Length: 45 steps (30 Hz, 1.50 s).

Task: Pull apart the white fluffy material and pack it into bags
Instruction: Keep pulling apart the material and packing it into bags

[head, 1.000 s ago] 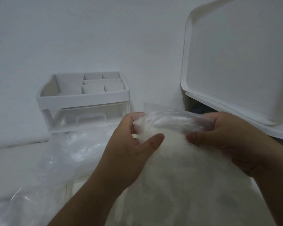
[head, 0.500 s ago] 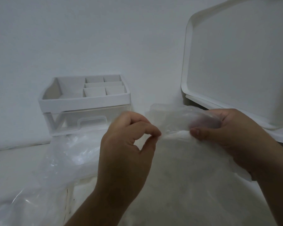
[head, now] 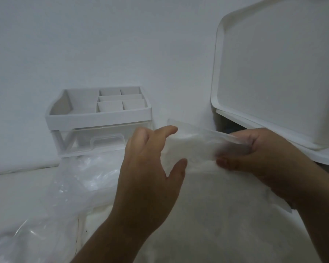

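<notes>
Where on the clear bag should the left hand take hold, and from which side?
On the clear bag, pinch the flat top edge at its free left end, coming from the left: the right hand grips the right end, the left hand is open nearby. Lower down the white filling bulges, probably too thick to pinch.

The left hand is raised with its back to the camera, fingers loosely extended and thumb spread apart, gripping nothing. The right hand, just beside it, has curled fingers and pinches the clear bag near its top edge.
</notes>
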Each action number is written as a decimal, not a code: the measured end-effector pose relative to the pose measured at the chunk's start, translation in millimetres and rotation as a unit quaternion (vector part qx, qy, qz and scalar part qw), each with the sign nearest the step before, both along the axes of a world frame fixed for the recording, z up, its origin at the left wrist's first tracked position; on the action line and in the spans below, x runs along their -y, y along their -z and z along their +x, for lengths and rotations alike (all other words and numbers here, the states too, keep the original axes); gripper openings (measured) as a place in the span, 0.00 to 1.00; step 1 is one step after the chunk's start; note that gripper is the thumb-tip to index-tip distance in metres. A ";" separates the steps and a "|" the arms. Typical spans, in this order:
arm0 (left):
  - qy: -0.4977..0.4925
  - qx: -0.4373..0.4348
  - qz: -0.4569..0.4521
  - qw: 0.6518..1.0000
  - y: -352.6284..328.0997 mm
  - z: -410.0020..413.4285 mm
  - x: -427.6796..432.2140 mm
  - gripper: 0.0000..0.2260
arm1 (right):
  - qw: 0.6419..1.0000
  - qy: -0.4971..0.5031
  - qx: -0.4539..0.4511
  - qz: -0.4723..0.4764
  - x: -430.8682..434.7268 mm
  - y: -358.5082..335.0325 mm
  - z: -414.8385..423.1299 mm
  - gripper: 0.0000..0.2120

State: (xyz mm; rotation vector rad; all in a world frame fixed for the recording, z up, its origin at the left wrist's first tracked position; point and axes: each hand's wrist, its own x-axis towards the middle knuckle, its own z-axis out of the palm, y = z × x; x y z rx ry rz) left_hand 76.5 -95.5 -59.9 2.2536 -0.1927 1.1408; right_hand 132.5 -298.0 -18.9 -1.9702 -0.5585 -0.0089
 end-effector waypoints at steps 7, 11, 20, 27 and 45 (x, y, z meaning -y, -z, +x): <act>0.009 -0.040 -0.017 0.999 -2.8 2.1 -6.4 0.08 | 1.000 -0.008 0.020 -0.017 -1.9 -0.2 -1.2 0.02; 0.022 -0.035 -0.025 0.999 -6.8 1.9 -9.9 0.06 | 0.999 0.003 0.019 -0.030 -0.7 1.6 0.7 0.07; 0.115 -0.050 -0.088 0.988 -12.7 -0.7 -10.6 0.04 | 0.995 -0.053 -0.002 -0.085 1.7 2.4 1.7 0.17; 0.056 -0.067 -0.183 0.979 -10.9 -2.5 -10.4 0.06 | 0.997 -0.058 0.011 -0.048 3.5 3.4 4.8 0.14; 0.164 -0.171 -0.362 0.901 -12.2 0.1 -7.5 0.10 | 0.986 -0.002 0.162 -0.043 -9.5 -0.7 -5.6 0.21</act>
